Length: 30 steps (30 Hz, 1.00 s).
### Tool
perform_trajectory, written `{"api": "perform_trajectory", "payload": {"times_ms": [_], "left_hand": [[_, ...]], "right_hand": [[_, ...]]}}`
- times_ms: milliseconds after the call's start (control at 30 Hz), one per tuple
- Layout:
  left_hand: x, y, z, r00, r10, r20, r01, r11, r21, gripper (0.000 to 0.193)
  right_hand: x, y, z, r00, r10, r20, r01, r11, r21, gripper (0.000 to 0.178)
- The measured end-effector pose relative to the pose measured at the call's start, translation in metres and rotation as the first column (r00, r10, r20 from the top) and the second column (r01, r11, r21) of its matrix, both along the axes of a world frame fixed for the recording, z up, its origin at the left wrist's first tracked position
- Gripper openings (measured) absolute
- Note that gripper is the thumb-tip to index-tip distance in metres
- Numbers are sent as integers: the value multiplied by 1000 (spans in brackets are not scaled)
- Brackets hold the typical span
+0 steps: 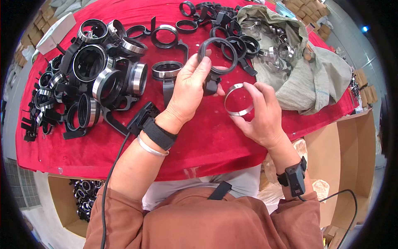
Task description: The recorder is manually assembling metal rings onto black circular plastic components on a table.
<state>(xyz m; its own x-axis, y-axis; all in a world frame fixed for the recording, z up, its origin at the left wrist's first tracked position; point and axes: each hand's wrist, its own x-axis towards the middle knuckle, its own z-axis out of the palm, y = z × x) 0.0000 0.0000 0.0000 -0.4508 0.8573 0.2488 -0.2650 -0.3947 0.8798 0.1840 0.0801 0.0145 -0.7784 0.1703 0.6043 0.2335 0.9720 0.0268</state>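
My left hand [187, 89] is closed on a black plastic ring with a handle [235, 62], holding it tilted above the red cloth. To its right, a thin silver metal ring [226, 103] is pinched upright between the thumb and fingers of my right hand [263, 114]. The two rings are apart. Just left of my left hand lies a black ring with a silver band [167, 74], its handle toward me. Behind it rests a plain black ring with a handle [164, 46].
Black rings with silver bands [89, 62] are heaped on the left of the red cloth [207, 141]. A grey-green sack [319, 79] at the right holds loose silver rings [285, 50]. Cardboard boxes stand below on the left [62, 199] and right [356, 145]. Cables run from both wrists.
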Motion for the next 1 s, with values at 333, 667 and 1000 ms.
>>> {"api": "perform_trajectory", "payload": {"times_ms": [333, 667, 1000], "left_hand": [[0, 5, -1, 919, -292, 265, 313, 949, -39, 42], [-4, -2, -3, 930, -275, 244, 279, 960, 19, 43], [4, -2, 6, 932, -288, 222, 295, 956, 1, 45]], "right_hand": [[1, 29, 31, 867, 144, 476, 89, 897, -432, 85], [-12, 5, 80, 991, -88, 97, 123, 880, -459, 60], [-52, 6, 73, 1000, 2, 18, 5, 920, -392, 60]]}}
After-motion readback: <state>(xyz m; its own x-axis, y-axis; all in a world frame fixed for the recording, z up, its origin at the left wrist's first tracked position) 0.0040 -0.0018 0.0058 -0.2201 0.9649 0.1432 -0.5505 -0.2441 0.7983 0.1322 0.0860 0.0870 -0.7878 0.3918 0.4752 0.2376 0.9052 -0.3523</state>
